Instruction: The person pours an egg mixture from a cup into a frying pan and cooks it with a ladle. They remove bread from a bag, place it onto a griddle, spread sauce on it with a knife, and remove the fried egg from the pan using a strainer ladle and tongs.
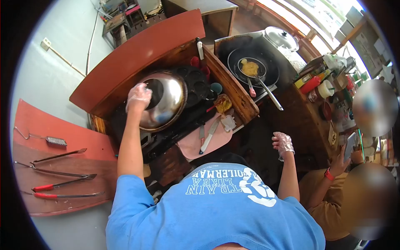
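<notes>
My left hand (139,96), in a clear plastic glove, is closed at the left side of a shiny domed metal lid (175,93); the exact grip is hidden by the fingers. The lid sits over the stove, covering what is beneath it. Beside it is a dark pan with round hollows (193,85). My right hand (284,145), also gloved, hangs in the air away from the counters, holding nothing, its fingers loosely bent and apart. In a black wok (234,62) to the upper right, a strainer (263,81) holds golden fried food (250,68).
A pink cutting board (225,135) carries knives (210,135). Tongs (68,193) hang on the left panel. Bottles, including a red one (310,84), crowd the right counter. Another person's hand (339,164) holds a phone at the right. A wooden partition (233,83) separates stove and wok.
</notes>
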Available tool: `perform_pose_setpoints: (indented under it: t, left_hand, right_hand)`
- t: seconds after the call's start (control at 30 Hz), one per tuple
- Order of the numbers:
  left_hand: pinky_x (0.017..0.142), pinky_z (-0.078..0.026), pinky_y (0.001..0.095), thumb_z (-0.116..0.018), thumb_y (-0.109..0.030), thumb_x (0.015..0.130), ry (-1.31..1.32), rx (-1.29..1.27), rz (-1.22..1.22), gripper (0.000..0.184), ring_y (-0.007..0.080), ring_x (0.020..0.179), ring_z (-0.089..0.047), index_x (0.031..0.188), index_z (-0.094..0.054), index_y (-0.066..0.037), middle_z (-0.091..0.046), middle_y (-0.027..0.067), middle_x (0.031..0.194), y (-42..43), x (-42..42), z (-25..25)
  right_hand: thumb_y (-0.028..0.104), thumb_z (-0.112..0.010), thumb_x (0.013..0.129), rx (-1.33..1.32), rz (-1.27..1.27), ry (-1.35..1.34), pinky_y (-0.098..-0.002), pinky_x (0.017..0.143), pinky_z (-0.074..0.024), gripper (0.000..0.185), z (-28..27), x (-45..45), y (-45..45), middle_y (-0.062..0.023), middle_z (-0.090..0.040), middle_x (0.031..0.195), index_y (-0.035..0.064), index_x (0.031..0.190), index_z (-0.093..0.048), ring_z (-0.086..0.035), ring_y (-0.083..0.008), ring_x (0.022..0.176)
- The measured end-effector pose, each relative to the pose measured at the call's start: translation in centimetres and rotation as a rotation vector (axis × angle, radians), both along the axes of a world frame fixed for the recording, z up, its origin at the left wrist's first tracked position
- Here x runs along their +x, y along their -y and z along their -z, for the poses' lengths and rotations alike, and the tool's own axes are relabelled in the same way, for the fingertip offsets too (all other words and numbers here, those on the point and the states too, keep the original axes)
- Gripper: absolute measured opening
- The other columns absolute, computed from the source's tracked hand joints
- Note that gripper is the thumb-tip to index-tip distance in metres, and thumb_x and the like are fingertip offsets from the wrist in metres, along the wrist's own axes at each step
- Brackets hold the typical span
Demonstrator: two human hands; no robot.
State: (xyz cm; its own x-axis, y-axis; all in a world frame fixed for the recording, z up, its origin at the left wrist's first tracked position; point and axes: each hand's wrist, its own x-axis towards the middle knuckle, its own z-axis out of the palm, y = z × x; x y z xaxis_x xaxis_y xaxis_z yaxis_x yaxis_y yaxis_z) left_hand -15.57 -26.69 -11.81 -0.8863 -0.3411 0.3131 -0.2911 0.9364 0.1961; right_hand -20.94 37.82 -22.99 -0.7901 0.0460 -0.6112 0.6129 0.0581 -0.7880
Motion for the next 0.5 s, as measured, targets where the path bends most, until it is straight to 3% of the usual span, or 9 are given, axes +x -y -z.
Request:
perform_pose_setpoints:
  t: [0.13, 0.23, 0.37, 0.4, 0.43, 0.5]
  left_hand:
    - [0.098, -0.051, 0.0416, -0.059, -0.029, 0.086, 0.132, 0.017, 0.018, 0.036, 0.0346, 0.109, -0.065, 0.111, -0.070, -0.005, -0.068, 0.0187, 0.115, -3.3, -7.4, 2.4]
    - [0.095, -0.054, 0.0426, -0.056, -0.024, 0.087, 0.397, 0.047, -0.015, 0.034, 0.0351, 0.108, -0.066, 0.109, -0.071, -0.003, -0.068, 0.0179, 0.116, -6.5, -11.5, 1.8]
    - [0.097, -0.052, 0.0414, -0.054, -0.028, 0.090, 0.343, 0.154, -0.110, 0.034, 0.0350, 0.110, -0.065, 0.106, -0.072, -0.004, -0.068, 0.0193, 0.115, -8.2, -14.0, 3.4]
    - [0.095, -0.053, 0.0419, -0.053, -0.026, 0.089, 0.292, 0.136, -0.127, 0.033, 0.0351, 0.108, -0.066, 0.104, -0.072, -0.004, -0.068, 0.0197, 0.114, -9.1, -13.3, 2.3]
    - [0.094, -0.054, 0.0424, -0.053, -0.025, 0.089, 0.241, 0.118, -0.138, 0.032, 0.0352, 0.107, -0.066, 0.103, -0.072, -0.003, -0.069, 0.0201, 0.113, -9.9, -13.4, 1.8]
    - [0.089, -0.055, 0.0441, -0.054, -0.026, 0.085, 0.178, 0.005, 0.001, 0.032, 0.0373, 0.100, -0.068, 0.095, -0.072, -0.002, -0.070, 0.0227, 0.105, -8.0, -14.5, 4.4]
  right_hand:
    - [0.022, -0.064, 0.090, 0.238, -0.267, 0.066, -0.0276, 0.050, -0.0475, 0.020, 0.6, 3.6, -0.9, -0.0029, -0.063, 0.077, 0.0076, 0.104, -0.063, -0.057, -0.0120, 0.057]
    - [0.022, -0.069, 0.086, 0.375, -0.368, 0.082, -0.0296, 0.054, -0.0474, 0.026, 0.5, 6.7, -1.4, -0.0044, -0.065, 0.079, 0.0046, 0.104, -0.066, -0.058, -0.0140, 0.061]
    - [0.026, -0.070, 0.086, 0.657, -0.542, 0.163, -0.0342, 0.063, -0.0517, 0.031, 1.9, 10.2, -4.0, -0.0083, -0.068, 0.085, 0.0033, 0.107, -0.068, -0.063, -0.0182, 0.069]
    - [0.029, -0.066, 0.087, 0.698, -0.537, 0.245, -0.0379, 0.074, -0.0543, 0.034, 0.8, 11.2, -4.0, -0.0120, -0.072, 0.095, 0.0044, 0.109, -0.070, -0.068, -0.0242, 0.082]
    - [0.029, -0.066, 0.087, 0.696, -0.510, 0.257, -0.0379, 0.074, -0.0543, 0.034, 1.2, 11.7, -4.7, -0.0120, -0.072, 0.095, 0.0044, 0.109, -0.070, -0.068, -0.0242, 0.082]
    - [0.033, -0.062, 0.088, 0.836, -0.686, 0.257, -0.0407, 0.088, -0.0530, 0.036, 2.3, 13.5, -6.4, -0.0149, -0.072, 0.106, 0.0065, 0.111, -0.071, -0.069, -0.0309, 0.099]
